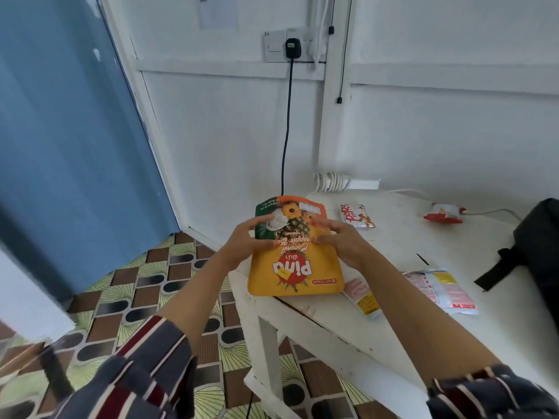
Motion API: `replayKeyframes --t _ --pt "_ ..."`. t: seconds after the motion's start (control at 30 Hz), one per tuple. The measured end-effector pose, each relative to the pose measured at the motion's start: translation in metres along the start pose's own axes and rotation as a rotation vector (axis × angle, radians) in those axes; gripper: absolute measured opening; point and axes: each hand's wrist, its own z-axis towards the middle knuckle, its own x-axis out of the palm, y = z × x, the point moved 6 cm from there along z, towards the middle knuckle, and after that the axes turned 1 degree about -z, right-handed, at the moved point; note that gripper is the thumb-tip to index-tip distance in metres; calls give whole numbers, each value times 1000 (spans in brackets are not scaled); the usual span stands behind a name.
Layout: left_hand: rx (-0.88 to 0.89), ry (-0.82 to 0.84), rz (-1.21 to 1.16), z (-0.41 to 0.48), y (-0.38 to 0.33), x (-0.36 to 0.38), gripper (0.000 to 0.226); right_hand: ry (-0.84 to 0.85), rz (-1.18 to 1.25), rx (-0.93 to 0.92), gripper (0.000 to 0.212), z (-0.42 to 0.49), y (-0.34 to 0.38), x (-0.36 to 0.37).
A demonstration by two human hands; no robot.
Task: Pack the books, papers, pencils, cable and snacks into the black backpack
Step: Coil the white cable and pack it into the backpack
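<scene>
An orange and yellow pineapple snack pouch [295, 276] is upside down over the white table's left corner. My left hand [245, 241] grips its left edge and my right hand [338, 240] grips its right edge, thumbs on the front. The black backpack [535, 246] lies at the table's right edge, partly cut off, with a strap hanging toward me. More snack packets lie on the table: a red and white one [357, 215] behind the pouch, another red one [443, 213] further right, a small pink and yellow one [362, 296], and a clear printed bag [443, 290].
The white table [393, 246] stands in a corner of white walls. A black plug and cable [287, 122] run down from a wall socket. A white cable coil [331, 181] sits at the table's back. A small dark stick [422, 259] lies mid-table. Patterned floor is at left.
</scene>
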Motion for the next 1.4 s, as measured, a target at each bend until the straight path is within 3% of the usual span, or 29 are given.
replayKeyframes --t 0.17,0.43,0.83,1.13,1.3,1.4 --pt "71 38 -85 -7 -34 8 57 15 210 -57 57 -22 19 -2" --pt "145 171 -83 -27 -65 63 54 -80 222 -103 52 -91 26 -37" --pt "146 392 -138 -97 -101 218 58 -302 181 -131 49 -258 9 -138" --pt "138 596 -118 -157 -118 329 53 -441 126 -42 50 -372 -15 -206" --pt "173 503 38 -153 -129 369 39 -489 134 0 57 -407 -25 -251" --pt "317 429 145 -133 -141 387 28 -489 107 16 54 -422 -27 -276"
